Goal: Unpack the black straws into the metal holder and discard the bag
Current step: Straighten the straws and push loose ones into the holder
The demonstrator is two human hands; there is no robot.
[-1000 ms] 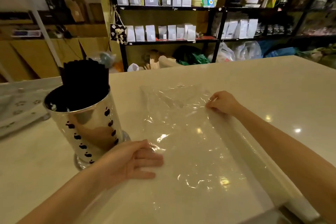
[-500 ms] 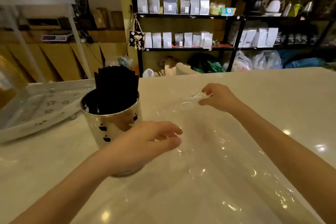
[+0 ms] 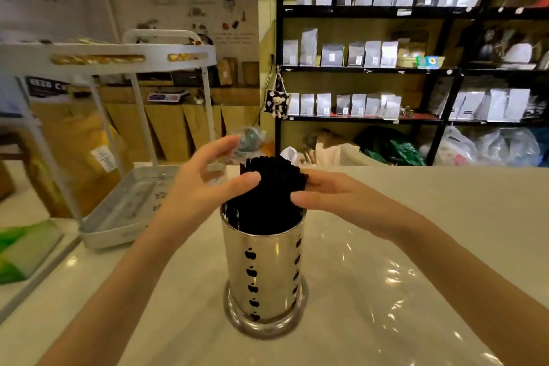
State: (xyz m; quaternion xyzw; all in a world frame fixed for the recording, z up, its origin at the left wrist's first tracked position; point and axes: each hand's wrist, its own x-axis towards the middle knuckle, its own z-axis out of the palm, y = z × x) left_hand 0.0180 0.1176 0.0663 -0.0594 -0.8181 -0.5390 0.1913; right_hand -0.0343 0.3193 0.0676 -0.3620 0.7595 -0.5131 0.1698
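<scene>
Black straws (image 3: 271, 187) stand upright as 1 dense bundle in the metal holder (image 3: 266, 273), their tops rising well above its rim. The holder is a shiny steel cylinder on a wider round base, with columns of small dark cut-outs down its wall, and it stands on the pale tabletop (image 3: 445, 202) in the middle of the view. The clear plastic bag (image 3: 386, 291) lies flat and crinkled on the tabletop, spreading to the right of the holder and under its base, with bright glints on it.

The 2 hands flank the straw tops. The left hand (image 3: 205, 184) is spread, fingers loosely extended, its thumb touching the bundle's left side. The right hand (image 3: 329, 192) has relaxed, nearly straight fingers against the bundle's right side; neither grips anything.

To the left a white tiered rack (image 3: 124, 157) stands on the tabletop with its lower tray near the holder. Behind, black shelves (image 3: 371, 68) carry rows of pale pouches.
</scene>
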